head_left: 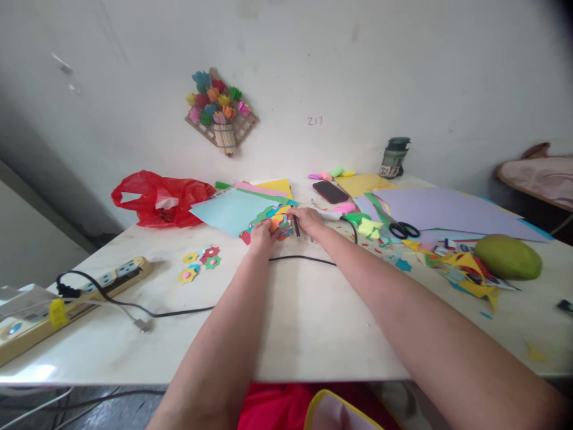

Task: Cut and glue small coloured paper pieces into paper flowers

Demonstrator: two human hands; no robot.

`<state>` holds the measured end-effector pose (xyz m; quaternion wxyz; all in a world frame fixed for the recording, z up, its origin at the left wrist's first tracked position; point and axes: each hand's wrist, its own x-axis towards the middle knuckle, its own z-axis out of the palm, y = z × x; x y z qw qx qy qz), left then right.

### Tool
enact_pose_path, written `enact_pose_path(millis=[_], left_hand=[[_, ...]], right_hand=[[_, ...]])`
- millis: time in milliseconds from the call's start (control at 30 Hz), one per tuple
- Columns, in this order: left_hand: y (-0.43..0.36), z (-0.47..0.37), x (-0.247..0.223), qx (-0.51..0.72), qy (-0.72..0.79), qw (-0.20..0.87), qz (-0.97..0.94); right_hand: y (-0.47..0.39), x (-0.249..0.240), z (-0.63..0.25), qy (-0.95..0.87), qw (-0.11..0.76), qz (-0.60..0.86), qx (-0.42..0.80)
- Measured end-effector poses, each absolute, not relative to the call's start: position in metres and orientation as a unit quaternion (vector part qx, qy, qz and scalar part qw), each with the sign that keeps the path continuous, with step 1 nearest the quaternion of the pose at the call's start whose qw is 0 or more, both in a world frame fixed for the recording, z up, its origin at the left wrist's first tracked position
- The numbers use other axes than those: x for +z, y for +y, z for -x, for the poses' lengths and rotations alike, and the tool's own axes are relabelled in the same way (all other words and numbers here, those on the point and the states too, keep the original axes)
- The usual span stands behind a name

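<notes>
My left hand rests at a pile of colored paper cutouts, its fingers closed at an orange piece. Just to the right, my right hand has its fingers closed around a dark pen-like stick, which points down toward the table. The cutouts lie on the edge of a light blue sheet. Several small paper flowers with round centers lie to the left of my left hand.
Scissors, a phone, a green mango-like fruit and paper scraps lie on the right. A red plastic bag and a power strip are on the left. A black cable crosses the table.
</notes>
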<state>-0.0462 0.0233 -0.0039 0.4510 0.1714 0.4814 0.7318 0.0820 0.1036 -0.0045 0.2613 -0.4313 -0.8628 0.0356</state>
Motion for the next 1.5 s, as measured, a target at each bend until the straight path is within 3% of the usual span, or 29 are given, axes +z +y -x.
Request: enact_pose_path(millis=[867, 1200, 1500], left_hand=[[0.027, 0.051, -0.011, 0.725, 0.468, 0.459, -0.211], [0.022, 0.048, -0.006, 0.727, 0.474, 0.457, -0.196], [0.023, 0.047, -0.006, 0.726, 0.478, 0.455, -0.196]], right_hand=[[0.112, -0.014, -0.073, -0.835, 0.317, 0.439, 0.097], [0.115, -0.013, -0.072, -0.822, 0.35, 0.408, 0.188], [0.108, -0.01, -0.066, -0.792, 0.357, 0.471, 0.154]])
